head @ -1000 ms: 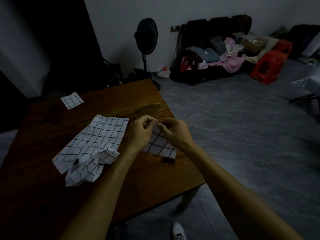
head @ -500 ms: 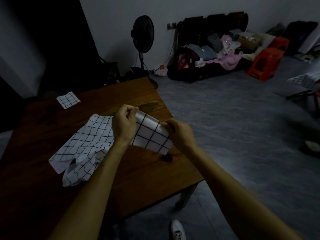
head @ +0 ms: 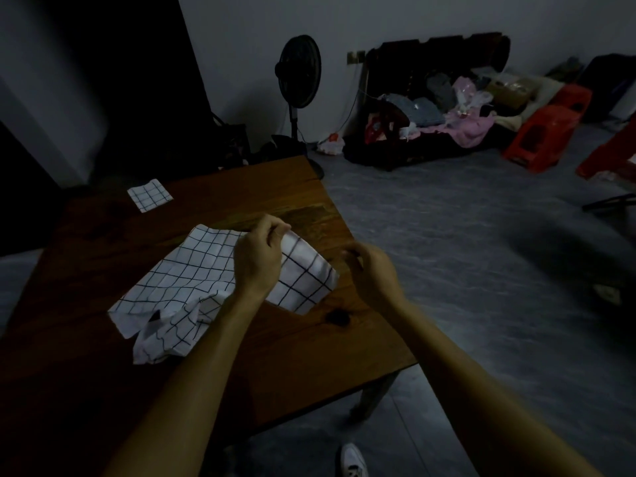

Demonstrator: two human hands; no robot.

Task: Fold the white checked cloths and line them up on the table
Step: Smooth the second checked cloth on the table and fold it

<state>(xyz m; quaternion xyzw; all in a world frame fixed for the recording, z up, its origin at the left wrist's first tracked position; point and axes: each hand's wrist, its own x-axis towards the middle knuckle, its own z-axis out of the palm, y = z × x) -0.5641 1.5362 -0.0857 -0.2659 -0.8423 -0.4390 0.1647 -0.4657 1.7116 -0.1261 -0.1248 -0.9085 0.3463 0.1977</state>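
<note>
1. White shoe [head: 353,459] on the grey floor at the bottom edge, just beside the counter leg.
2. Two bare forearms reaching forward over the near right corner of the wooden counter [head: 309,356].
3. Left hand [head: 258,263] curled, fingertips pinching the upper edge of a folded white checked cloth [head: 303,277], lifted and tilted above the counter near its right edge.
4. Right hand [head: 370,270] just beside that cloth's right edge, fingers curled inward and blurred; contact with the fabric impossible to tell.
5. Dark knot [head: 339,318] in the wood just below the held cloth.
6. Unfolded checked cloth [head: 182,287] lying rumpled on the counter to the left, partly behind the left wrist, its near end bunched.
7. Small folded checked cloth [head: 149,195] flat at the far left corner, well apart from the others.
8. Beyond the counter: black standing fan [head: 298,72] against the wall, dark sofa [head: 430,108] heaped with clothes, red plastic stool [head: 540,139] on the floor.
</note>
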